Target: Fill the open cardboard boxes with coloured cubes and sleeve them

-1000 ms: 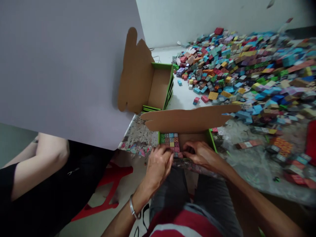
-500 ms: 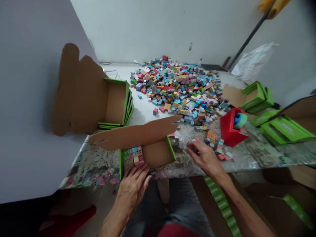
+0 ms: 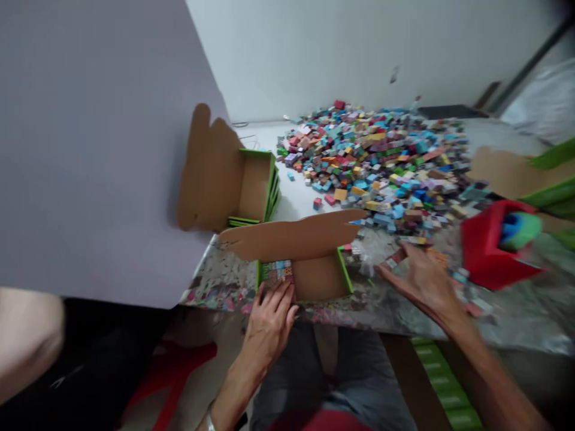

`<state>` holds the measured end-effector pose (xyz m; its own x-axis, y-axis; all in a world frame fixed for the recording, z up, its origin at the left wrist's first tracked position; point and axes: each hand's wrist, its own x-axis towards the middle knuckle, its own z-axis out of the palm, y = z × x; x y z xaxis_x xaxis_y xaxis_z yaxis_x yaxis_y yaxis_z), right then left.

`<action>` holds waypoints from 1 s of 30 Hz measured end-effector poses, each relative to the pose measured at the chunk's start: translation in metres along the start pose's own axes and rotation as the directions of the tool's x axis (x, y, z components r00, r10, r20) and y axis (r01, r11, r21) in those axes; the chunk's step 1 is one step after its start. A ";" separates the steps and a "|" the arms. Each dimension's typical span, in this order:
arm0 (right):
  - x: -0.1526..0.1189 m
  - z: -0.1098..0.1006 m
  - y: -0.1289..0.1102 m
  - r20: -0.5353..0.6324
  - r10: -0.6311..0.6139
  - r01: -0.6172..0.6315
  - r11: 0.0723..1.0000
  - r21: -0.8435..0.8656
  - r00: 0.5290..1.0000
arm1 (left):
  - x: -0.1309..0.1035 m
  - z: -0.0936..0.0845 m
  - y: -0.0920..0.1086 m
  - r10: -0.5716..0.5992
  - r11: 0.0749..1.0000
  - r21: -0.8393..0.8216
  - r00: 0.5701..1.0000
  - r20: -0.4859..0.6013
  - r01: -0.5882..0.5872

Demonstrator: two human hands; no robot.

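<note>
An open cardboard box with green edges [image 3: 318, 278] lies in front of me, its brown lid [image 3: 296, 235] raised at the back. Small patterned blocks [image 3: 279, 270] fill its left part in rows; the right part shows bare cardboard. My left hand [image 3: 272, 305] rests its fingers over the front of these blocks. To the right of the box, my right hand [image 3: 420, 275] is spread, thumb and fingers apart, beside a reddish-brown and white block piece [image 3: 396, 257] on the table. Whether it touches that piece is unclear from the blur.
A big heap of coloured blocks [image 3: 377, 161] lies behind the box. Stacked open green boxes [image 3: 256, 185] stand at the left. At the right is a red container [image 3: 485, 245] with a blue-green roll. A person's arm [image 3: 29, 341] shows at far left.
The view has swung left, so the table things appear further right. My right hand has opened from a loosely curled pose. My left hand stays at the blocks in the box.
</note>
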<state>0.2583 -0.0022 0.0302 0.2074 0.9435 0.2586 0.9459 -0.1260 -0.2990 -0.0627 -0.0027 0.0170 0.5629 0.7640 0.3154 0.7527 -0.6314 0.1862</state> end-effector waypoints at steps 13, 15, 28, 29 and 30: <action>0.016 0.069 -0.120 0.293 -0.537 0.274 0.739 0.615 0.791 | -0.007 0.011 -0.011 -0.050 0.998 -0.030 0.996 0.069 0.052; 0.013 0.072 -0.114 0.292 -0.443 0.200 0.777 0.597 0.848 | -0.007 0.013 -0.014 -0.047 0.998 -0.046 0.997 0.056 0.049; 0.003 0.075 -0.121 0.371 -0.403 0.061 0.742 0.668 0.836 | 0.001 0.005 -0.011 -0.049 0.999 -0.019 0.993 0.103 0.051; 0.002 0.073 -0.121 0.384 -0.404 0.054 0.745 0.665 0.830 | 0.003 0.003 -0.010 -0.038 0.999 -0.018 0.994 0.100 0.040; 0.002 0.070 -0.123 0.394 -0.405 0.045 0.742 0.669 0.825 | 0.005 0.003 -0.009 -0.022 1.000 -0.018 0.995 0.094 0.024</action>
<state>0.1251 0.0364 0.0031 -0.3104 0.9502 -0.0270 0.5442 0.1543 -0.8247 -0.0658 0.0073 0.0145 0.5760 0.7866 0.2225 0.7594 -0.6156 0.2105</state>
